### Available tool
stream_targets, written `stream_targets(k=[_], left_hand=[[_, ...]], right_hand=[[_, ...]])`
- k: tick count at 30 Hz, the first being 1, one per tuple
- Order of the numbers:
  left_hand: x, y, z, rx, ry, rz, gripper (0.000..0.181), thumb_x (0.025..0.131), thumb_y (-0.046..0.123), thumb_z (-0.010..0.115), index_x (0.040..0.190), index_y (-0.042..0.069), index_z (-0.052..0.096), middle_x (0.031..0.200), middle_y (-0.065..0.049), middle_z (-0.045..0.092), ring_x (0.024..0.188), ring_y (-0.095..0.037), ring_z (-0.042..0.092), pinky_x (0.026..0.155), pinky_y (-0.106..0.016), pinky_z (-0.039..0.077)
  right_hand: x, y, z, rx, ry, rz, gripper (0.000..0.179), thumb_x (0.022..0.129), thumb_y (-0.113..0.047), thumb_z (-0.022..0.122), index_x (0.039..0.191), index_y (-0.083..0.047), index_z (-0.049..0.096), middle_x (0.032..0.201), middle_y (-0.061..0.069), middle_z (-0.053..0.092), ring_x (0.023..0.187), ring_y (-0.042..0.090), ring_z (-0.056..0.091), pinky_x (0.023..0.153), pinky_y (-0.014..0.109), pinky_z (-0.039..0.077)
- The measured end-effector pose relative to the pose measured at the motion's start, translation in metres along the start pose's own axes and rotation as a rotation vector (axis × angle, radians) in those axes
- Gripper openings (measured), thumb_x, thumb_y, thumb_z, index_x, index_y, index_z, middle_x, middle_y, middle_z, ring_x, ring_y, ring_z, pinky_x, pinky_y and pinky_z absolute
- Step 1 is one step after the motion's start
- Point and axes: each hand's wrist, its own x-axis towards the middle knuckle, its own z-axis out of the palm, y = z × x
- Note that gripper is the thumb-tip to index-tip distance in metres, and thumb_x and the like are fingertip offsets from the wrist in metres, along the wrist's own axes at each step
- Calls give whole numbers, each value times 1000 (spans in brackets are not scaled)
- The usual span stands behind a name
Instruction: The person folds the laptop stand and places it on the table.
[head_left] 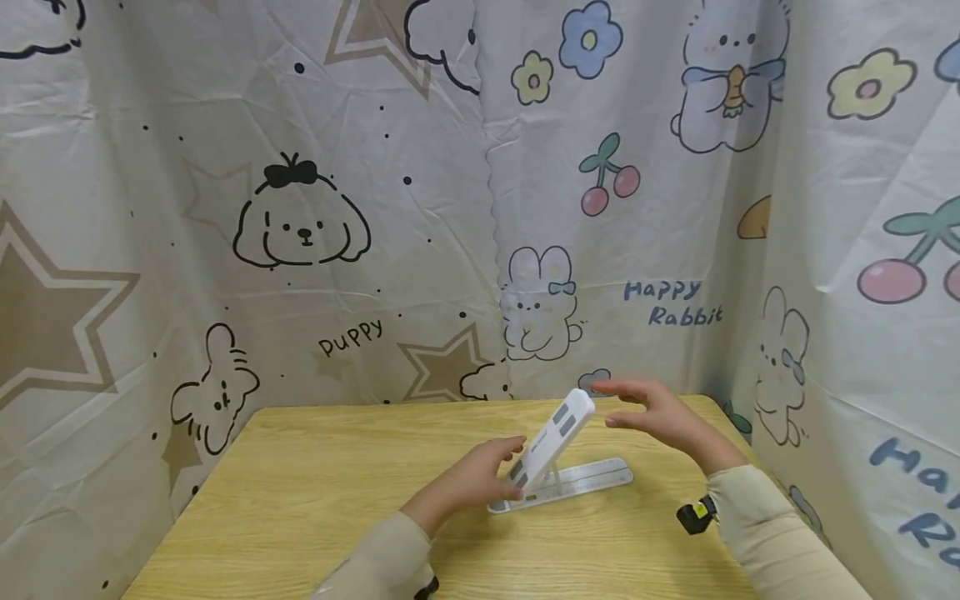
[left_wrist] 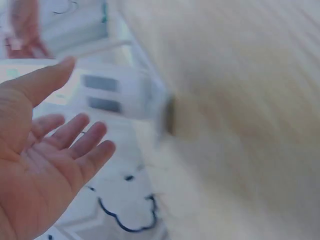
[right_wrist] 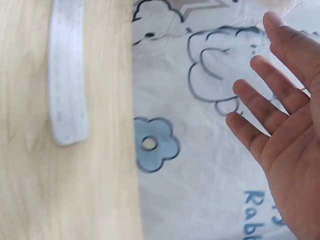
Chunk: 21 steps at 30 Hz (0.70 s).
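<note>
A white folding stand with grey pads is propped on the table in the head view. Its upper bar point(head_left: 550, 439) slants up to the right, and its base bar point(head_left: 600, 476) lies flat, with a thin strut between them. My left hand point(head_left: 477, 475) is beside the stand's lower end, fingers loosely spread. In the left wrist view the thumb of the left hand point(left_wrist: 42, 160) overlaps the bar point(left_wrist: 131, 92). Off the raised end, my right hand point(head_left: 660, 417) hovers with fingers apart. The right wrist view shows that hand point(right_wrist: 287, 120) holding nothing, apart from the base bar point(right_wrist: 69, 85).
The wooden table point(head_left: 322, 492) has its back edge close to a printed curtain point(head_left: 420, 250), which also hangs along both sides. A small black device with a yellow patch point(head_left: 697, 514) is worn at the right wrist.
</note>
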Motion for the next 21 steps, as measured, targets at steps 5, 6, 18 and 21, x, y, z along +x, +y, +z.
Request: stream_targets(k=[5, 6, 18, 21], left_hand=[[12, 33, -8, -101, 145, 10, 77, 90, 33, 81, 156, 18, 44, 152, -1, 53, 136, -26, 54, 109, -51, 49], [14, 39, -10, -115, 173, 17, 76, 90, 35, 80, 155, 19, 45, 151, -1, 54, 135, -25, 55, 108, -51, 49], [40, 88, -4, -183, 364, 77, 66, 86, 30, 85, 145, 16, 57, 139, -3, 61, 123, -25, 61, 98, -36, 56], [43, 93, -1, -192, 361, 50, 62, 87, 22, 84, 144, 17, 59, 135, -2, 61, 115, -20, 63, 91, -27, 58]], right_hand=[[-10, 35, 5, -37, -11, 80, 62, 87, -37, 81, 142, -18, 61, 152, 11, 54, 143, 43, 43, 116, 66, 33], [-12, 43, 7, -38, -15, 91, 62, 87, -38, 81, 142, -17, 61, 152, 12, 53, 144, 45, 41, 116, 68, 32], [-31, 103, 33, 75, -199, 219, 68, 85, -24, 83, 146, -7, 56, 164, 17, 34, 153, 50, 15, 118, 74, 8], [-31, 107, 37, 64, -236, 245, 67, 85, -23, 83, 145, -8, 57, 165, 16, 32, 154, 49, 11, 119, 73, 5]])
